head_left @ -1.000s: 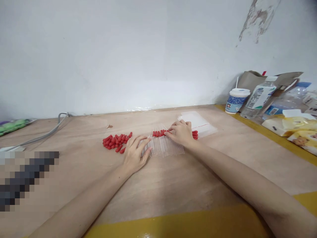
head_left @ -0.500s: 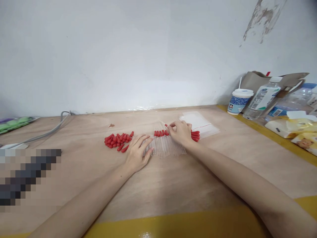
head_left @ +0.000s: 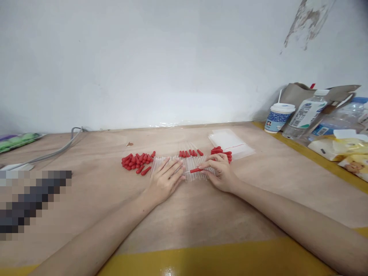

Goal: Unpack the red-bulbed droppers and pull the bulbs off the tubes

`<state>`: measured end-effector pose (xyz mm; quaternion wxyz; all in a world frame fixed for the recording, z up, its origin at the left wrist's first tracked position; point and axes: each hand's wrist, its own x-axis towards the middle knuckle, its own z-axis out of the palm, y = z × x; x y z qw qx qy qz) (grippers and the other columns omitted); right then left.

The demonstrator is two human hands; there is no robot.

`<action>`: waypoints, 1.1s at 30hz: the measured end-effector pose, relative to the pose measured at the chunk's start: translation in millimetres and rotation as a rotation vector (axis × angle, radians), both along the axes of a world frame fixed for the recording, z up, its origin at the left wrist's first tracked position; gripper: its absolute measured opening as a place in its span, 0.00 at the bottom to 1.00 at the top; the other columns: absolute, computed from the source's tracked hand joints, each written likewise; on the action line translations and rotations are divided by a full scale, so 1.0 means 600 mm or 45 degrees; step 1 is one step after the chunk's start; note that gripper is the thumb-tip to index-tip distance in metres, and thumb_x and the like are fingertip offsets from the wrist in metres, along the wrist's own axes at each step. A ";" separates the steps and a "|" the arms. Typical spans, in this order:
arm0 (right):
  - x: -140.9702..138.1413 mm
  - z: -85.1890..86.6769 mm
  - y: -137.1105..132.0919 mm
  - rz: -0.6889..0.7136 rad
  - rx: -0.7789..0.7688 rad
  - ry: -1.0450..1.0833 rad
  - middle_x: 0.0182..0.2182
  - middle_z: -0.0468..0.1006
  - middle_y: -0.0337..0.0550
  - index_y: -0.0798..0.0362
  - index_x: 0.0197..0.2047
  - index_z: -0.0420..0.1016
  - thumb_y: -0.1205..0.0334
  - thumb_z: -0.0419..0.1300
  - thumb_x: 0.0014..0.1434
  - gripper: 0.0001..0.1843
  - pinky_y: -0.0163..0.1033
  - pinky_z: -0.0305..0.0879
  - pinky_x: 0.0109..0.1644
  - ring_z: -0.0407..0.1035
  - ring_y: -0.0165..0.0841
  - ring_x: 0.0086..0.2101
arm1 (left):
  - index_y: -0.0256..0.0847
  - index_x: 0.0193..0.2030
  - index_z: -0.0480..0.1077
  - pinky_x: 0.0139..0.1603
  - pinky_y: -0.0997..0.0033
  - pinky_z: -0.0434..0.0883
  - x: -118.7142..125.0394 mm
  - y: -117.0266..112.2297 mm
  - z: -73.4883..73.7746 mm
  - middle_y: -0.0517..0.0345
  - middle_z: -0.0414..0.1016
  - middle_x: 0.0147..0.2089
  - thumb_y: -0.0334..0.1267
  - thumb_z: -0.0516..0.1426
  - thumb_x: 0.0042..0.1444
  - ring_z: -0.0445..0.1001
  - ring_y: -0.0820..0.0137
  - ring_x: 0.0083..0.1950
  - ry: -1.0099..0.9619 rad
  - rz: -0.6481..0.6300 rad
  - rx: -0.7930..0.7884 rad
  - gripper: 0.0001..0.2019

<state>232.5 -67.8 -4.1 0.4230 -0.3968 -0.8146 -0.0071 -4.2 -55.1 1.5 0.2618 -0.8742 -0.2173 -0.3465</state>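
Note:
My right hand (head_left: 220, 172) pinches a red rubber bulb (head_left: 196, 170) between thumb and fingers, over a row of clear thin tubes (head_left: 197, 176). From the bulb's left end a pale, thin tube (head_left: 187, 172) runs to the fingertips of my left hand (head_left: 166, 177). That hand's thumb and index finger close around the tube's end, while its other fingers stretch across the row. Behind the row lie several red bulbs fitted on thin tubes (head_left: 192, 153), their tubes pointing towards the wall. Loose red bulbs form a left heap (head_left: 133, 161) and a right heap (head_left: 217, 150).
Clear plastic bags (head_left: 230, 140) lie behind the right heap. A paper cup (head_left: 278, 117), a plastic bottle (head_left: 306, 115) and yellow packs (head_left: 336, 145) stand or lie along the right side. A grey cable (head_left: 57, 151) crosses the left of the brown-covered table.
My right hand has left the back row and come nearer, bringing a red bulb over the tubes. My left hand has shifted right. A slanted bulb now lies at the back row's right end.

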 end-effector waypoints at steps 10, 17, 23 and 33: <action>-0.043 0.004 -0.007 -0.018 0.189 -0.253 0.39 0.78 0.40 0.46 0.44 0.72 0.53 0.55 0.58 0.13 0.50 0.46 0.53 0.66 0.36 0.44 | 0.37 0.40 0.71 0.56 0.57 0.67 0.006 0.001 -0.007 0.53 0.77 0.43 0.32 0.53 0.56 0.73 0.66 0.48 0.003 -0.045 -0.049 0.07; -0.036 -0.006 -0.001 0.120 0.375 -0.353 0.33 0.79 0.36 0.47 0.40 0.74 0.61 0.55 0.59 0.08 0.44 0.55 0.45 0.67 0.31 0.35 | 0.36 0.35 0.69 0.58 0.59 0.66 0.011 -0.009 -0.003 0.55 0.77 0.35 0.30 0.52 0.57 0.75 0.69 0.45 0.044 -0.128 -0.181 0.05; -0.032 -0.004 -0.003 0.193 0.519 -0.348 0.33 0.79 0.35 0.48 0.39 0.74 0.62 0.55 0.58 0.07 0.41 0.58 0.41 0.68 0.30 0.35 | 0.36 0.36 0.68 0.60 0.55 0.64 0.005 -0.010 -0.004 0.56 0.76 0.34 0.29 0.53 0.56 0.75 0.68 0.44 0.033 -0.207 -0.195 0.04; -0.026 -0.003 0.001 0.193 0.715 -0.333 0.30 0.79 0.36 0.52 0.39 0.72 0.65 0.58 0.57 0.05 0.41 0.57 0.40 0.68 0.28 0.33 | 0.35 0.36 0.68 0.61 0.53 0.62 -0.001 -0.009 -0.006 0.55 0.76 0.35 0.27 0.54 0.55 0.75 0.69 0.44 -0.041 -0.282 -0.280 0.04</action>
